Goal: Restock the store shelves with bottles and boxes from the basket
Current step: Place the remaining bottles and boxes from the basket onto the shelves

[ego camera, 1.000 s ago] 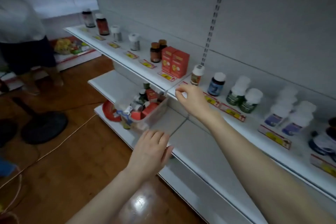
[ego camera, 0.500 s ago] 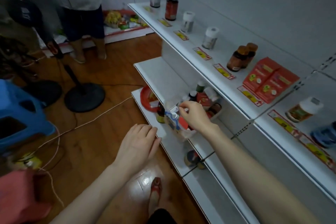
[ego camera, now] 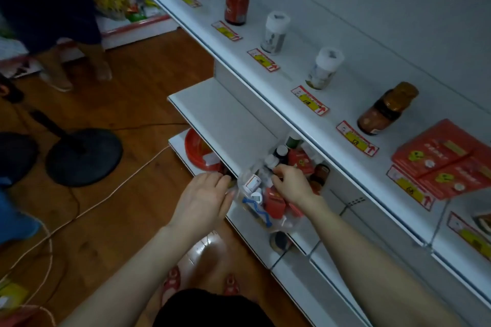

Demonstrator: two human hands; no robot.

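A clear plastic basket stands on the middle shelf, full of small bottles and red boxes. My right hand reaches into it from above, fingers curled around a white-capped bottle. My left hand is at the basket's left side, its fingertips curled over the rim. On the top shelf stand a dark red bottle, two white-capped bottles, an amber bottle and red boxes.
A red plate lies on the lowest shelf under the middle one. A black round stand base and a white cable are on the wooden floor to the left. Another person stands at the back left. A blue stool is at the left edge.
My right hand left the top shelf's edge and went down into the basket. My left hand moved up to the basket's rim. My view swung left and down.
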